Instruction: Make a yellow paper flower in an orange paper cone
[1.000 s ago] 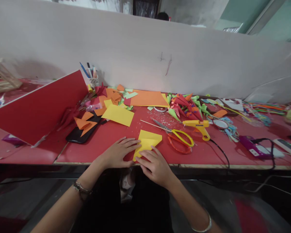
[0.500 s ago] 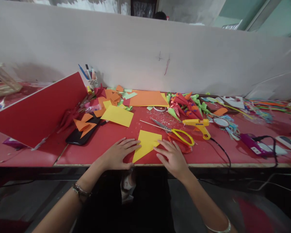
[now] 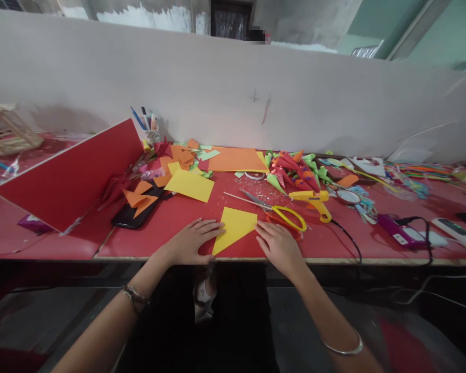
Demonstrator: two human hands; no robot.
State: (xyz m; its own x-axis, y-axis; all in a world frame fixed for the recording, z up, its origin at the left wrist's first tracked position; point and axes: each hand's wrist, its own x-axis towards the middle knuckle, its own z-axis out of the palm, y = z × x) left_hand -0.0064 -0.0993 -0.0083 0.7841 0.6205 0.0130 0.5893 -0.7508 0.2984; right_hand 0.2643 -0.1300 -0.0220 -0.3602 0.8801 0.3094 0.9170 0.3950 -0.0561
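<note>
A folded yellow sheet of paper (image 3: 234, 228) lies flat near the table's front edge, one slanted side running down to a point at the lower left. My left hand (image 3: 194, 241) rests flat with fingers stretched, its fingertips on the paper's left edge. On the other side my right hand (image 3: 281, 246) lies with fingers extended, the tips at the paper's right corner. Just behind the right hand are scissors with yellow handles (image 3: 289, 217) and a second, red-orange pair mostly hidden beneath them. A yellow glue gun (image 3: 312, 201) lies further right.
Behind are a larger yellow sheet (image 3: 190, 185), orange sheets (image 3: 233, 158) and a pile of small paper cones (image 3: 291, 168). To the left, orange folded pieces lie over a black phone (image 3: 130, 215) beside a slanting red board (image 3: 73, 176). A purple power socket (image 3: 402, 233) sits right.
My right hand has slid from the paper's lower middle out to its right corner, uncovering the folded sheet. The left hand stays at the left edge.
</note>
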